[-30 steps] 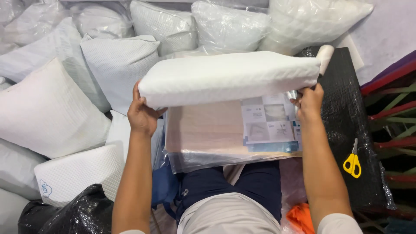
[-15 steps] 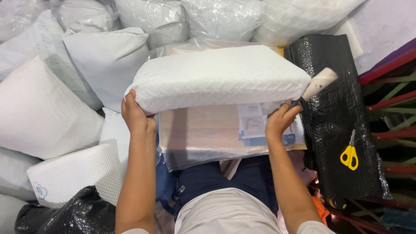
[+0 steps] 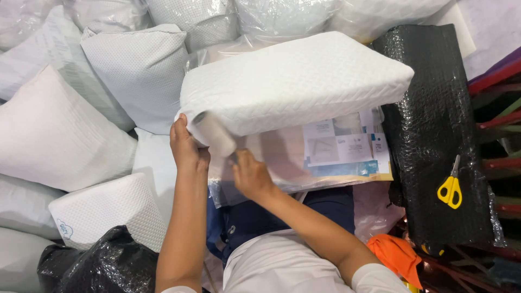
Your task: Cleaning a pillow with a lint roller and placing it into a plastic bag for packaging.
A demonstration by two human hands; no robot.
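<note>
A white quilted foam pillow (image 3: 296, 81) is held tilted above my lap. My left hand (image 3: 185, 145) grips its near left corner. My right hand (image 3: 251, 174) holds the handle of a lint roller (image 3: 216, 133), whose white head presses against the pillow's front edge close to my left hand. Under the pillow lies a clear plastic bag with a printed paper insert (image 3: 342, 147) across my knees.
Many white pillows, some in clear bags (image 3: 135, 70), are piled to the left and ahead. A black wrapped block (image 3: 434, 125) stands at the right with yellow scissors (image 3: 450, 187) on it. A black plastic bag (image 3: 97, 266) and an orange cloth (image 3: 396, 252) lie low down.
My right hand has carried the lint roller from the pillow's right end across to its left front corner. The pillow has tipped so more of its top face shows.
</note>
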